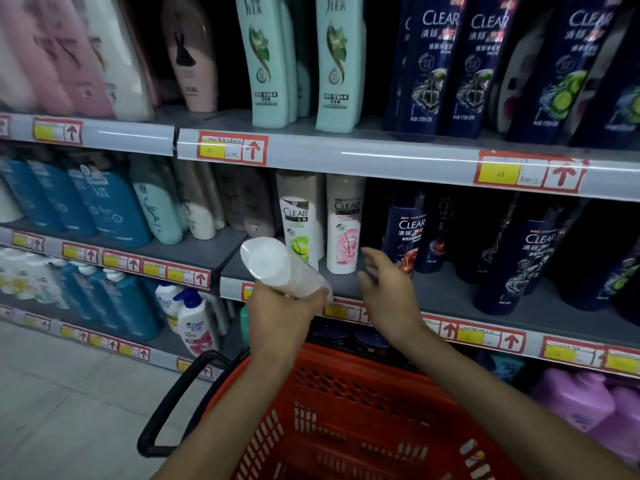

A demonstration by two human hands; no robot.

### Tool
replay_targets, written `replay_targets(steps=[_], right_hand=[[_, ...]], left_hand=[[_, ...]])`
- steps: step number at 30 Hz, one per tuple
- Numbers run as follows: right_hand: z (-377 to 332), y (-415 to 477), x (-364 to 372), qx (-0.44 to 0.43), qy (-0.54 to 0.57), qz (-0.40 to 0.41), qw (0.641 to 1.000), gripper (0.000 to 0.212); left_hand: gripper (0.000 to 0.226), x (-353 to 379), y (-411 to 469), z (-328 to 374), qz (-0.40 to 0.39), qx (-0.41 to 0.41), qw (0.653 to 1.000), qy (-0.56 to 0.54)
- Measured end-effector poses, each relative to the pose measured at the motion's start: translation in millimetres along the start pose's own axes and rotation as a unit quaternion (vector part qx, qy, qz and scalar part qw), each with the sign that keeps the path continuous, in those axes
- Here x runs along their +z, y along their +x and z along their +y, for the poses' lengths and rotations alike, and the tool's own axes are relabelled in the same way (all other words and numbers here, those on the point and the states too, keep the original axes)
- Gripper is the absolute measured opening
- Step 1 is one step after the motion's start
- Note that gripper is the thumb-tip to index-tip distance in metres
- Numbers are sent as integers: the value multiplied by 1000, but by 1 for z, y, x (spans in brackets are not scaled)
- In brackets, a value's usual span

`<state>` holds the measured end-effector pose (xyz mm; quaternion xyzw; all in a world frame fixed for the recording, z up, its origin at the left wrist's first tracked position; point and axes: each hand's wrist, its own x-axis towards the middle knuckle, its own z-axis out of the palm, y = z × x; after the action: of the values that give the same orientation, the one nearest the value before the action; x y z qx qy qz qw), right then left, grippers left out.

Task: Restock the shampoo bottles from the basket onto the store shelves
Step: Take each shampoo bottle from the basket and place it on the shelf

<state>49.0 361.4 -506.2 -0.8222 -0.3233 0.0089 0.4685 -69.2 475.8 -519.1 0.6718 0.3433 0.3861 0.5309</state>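
My left hand (280, 315) grips a white shampoo bottle (277, 268), tilted with its flat end toward me, just in front of the middle shelf (446, 292). My right hand (388, 285) hovers open over that shelf's front edge, right of a white Clear bottle with a pink label (344, 226). A second white Clear bottle with a green label (299, 220) stands beside it. The red basket (349, 414) sits below my forearms; what it holds is hard to make out.
Dark blue Clear bottles (405, 233) fill the middle shelf to the right, with bare shelf in front of them. Mint bottles (268, 60) stand on the upper shelf. Blue bottles (107, 202) line the left shelves. The basket's black handle (169, 403) sticks out left over the tiled floor.
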Motion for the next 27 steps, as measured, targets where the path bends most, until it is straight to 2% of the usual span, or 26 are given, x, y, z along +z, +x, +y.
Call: replay_targets(steps=[4,8,15,18,23,27], right_hand=[[-7,39,32,30,-47,20,998,49],[-14,74,50,128,-67,34,989,67],[-9,90,65,167,-77,114,976,65],[-13,87,66,179,-100,118,972,65],[-14,68,63,147,-85,152,974,56],[-13,29,49,63,-74,177,979,50]], left_hand=[[42,-19,1,-1,-18,-1,1000,11],[49,-30,5,-1,-36,12,999,31],[56,-39,4,-4,-80,24,994,65],[54,-39,0,-3,-94,15,994,58],[55,-42,-9,4,-97,-7,995,34],[54,-48,-14,11,-80,-11,997,14]])
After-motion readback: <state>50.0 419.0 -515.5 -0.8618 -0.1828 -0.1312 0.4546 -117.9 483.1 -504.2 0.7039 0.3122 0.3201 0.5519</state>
